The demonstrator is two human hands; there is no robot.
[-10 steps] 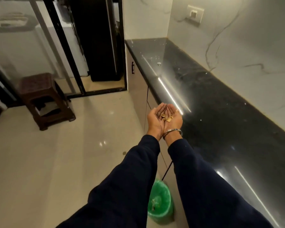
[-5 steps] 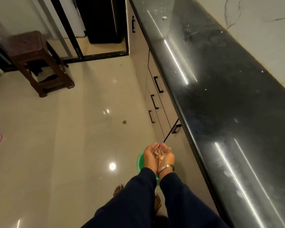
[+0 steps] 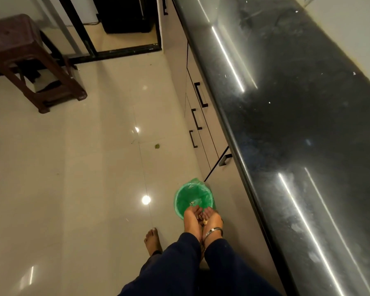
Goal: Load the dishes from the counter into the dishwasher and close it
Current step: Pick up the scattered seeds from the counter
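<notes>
My left hand (image 3: 191,220) and my right hand (image 3: 212,221) are pressed side by side, cupped palm up, holding small pale food scraps (image 3: 203,220) between them. They hover low over the near rim of a small bin lined with a green bag (image 3: 193,198) on the floor beside the cabinets. A few scraps (image 3: 192,202) lie inside the bin. The right wrist wears a metal bangle. No dishes and no dishwasher are in view.
A long black glossy counter (image 3: 297,124) runs along the right, with beige drawers and black handles (image 3: 201,116) under it. A dark brown stool (image 3: 28,60) stands at the far left. My bare foot (image 3: 152,240) is on the cream tiled floor. A small crumb (image 3: 157,146) lies on the tiles.
My cupped hands have dropped from counter height down to the green bin, and my head has tilted downward. Scraps now lie in the bin.
</notes>
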